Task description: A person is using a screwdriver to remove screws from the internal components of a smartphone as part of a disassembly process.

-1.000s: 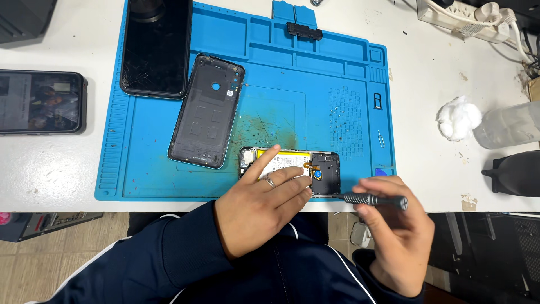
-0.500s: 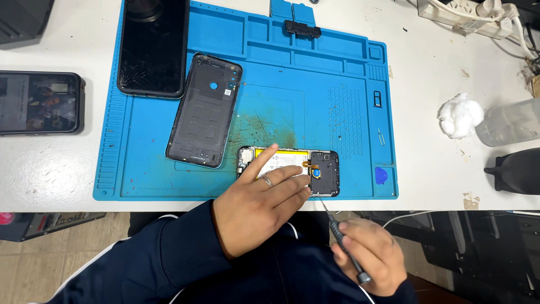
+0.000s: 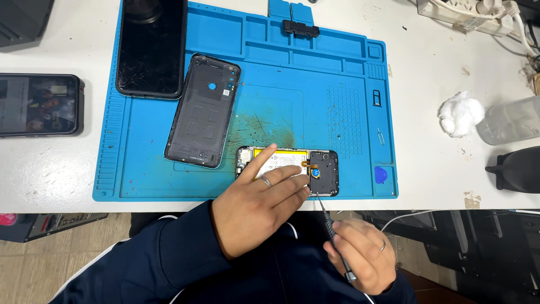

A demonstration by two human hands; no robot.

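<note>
While a removed back cover (image 3: 203, 111) lies on the blue mat (image 3: 315, 73), the left hand (image 3: 256, 211) presses flat on the opened phone (image 3: 288, 170) at the mat's near edge; the right hand (image 3: 360, 254) grips a screwdriver (image 3: 333, 233), its tip at the phone's still-fitted dark inner plate.

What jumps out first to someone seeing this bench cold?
The big blue mat covering the middle of the white table. At its near edge lies an opened phone with its yellow battery showing; the left hand rests flat on it while the right hand points a thin screwdriver at its dark end. To the left on the mat lie a detached back cover and a cracked black screen.
</note>
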